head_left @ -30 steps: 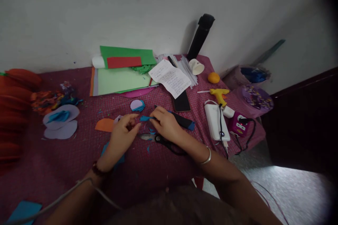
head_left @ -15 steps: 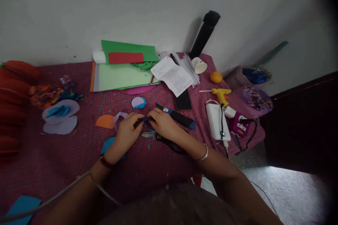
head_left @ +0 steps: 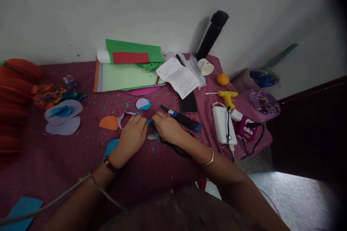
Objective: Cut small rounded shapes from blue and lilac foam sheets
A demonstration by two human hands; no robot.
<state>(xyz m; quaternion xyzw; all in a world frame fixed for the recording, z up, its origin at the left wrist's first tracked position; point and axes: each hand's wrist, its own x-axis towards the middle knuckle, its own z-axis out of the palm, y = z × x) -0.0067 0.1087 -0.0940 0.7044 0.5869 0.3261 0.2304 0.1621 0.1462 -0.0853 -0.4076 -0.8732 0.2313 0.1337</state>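
Observation:
Between my two hands is a small piece of blue paper (head_left: 149, 121), mostly hidden by the fingers. My left hand (head_left: 133, 132) pinches its left end and my right hand (head_left: 166, 125) its right end. Scissors (head_left: 153, 136) lie under and beside my right hand, their handles partly covered by the wrist. Left of my left hand are a lilac paper strip (head_left: 122, 118) and an orange paper half-round (head_left: 108, 123). A blue paper sheet (head_left: 111, 148) is partly under my left wrist. Beyond the fingers lies a lilac-and-blue paper round (head_left: 142, 104).
A utility knife (head_left: 187, 121), phone (head_left: 189, 102), written sheet (head_left: 179, 78), yellow glue gun (head_left: 228, 97), white power bank (head_left: 223, 124) and purple power strip (head_left: 246, 129) are on the right. Lilac paper petals (head_left: 63, 126) lie left. Coloured sheets (head_left: 121, 75) lie by the wall. A cable crosses my left forearm.
My left hand has turned slightly, knuckles more upward, and more of the blue paper shows between the fingers. A small blue scrap now shows beyond the hands. The view has shifted a little.

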